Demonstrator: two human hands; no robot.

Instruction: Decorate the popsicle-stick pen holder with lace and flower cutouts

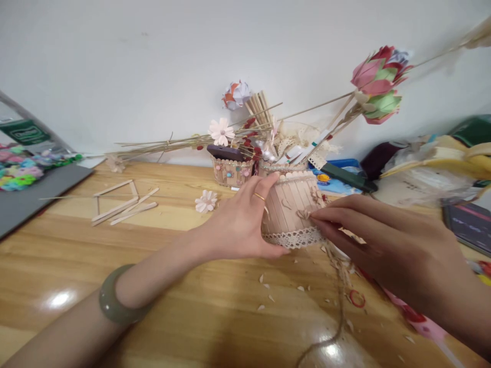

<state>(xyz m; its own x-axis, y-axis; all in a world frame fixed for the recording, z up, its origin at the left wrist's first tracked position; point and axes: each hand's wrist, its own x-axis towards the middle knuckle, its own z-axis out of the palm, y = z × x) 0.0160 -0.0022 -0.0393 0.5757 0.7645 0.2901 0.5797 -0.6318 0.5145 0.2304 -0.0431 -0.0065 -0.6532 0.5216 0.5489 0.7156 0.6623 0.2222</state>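
My left hand [245, 220] grips a small pot made of upright popsicle sticks [289, 202] from its left side, fingers at the top edge and thumb under the bottom. White lace trim [295, 238] runs round the pot's lower edge. My right hand [387, 245] is closed in a pinch, its fingertips against the pot's front right. There they hold a small pale piece shaped like a bow or petals [304, 214]; its exact kind is unclear. Short curved bits of twine or petal sit elsewhere on the pot's side.
Behind stand a decorated stick basket [232, 173], white paper flowers [221, 132] and pink paper blooms [379, 74]. Loose popsicle sticks [125, 207] lie at left. Petal scraps [270, 297], twine [340, 306] and a red ring [357, 298] are scattered in front. A phone [470, 225] is at right.
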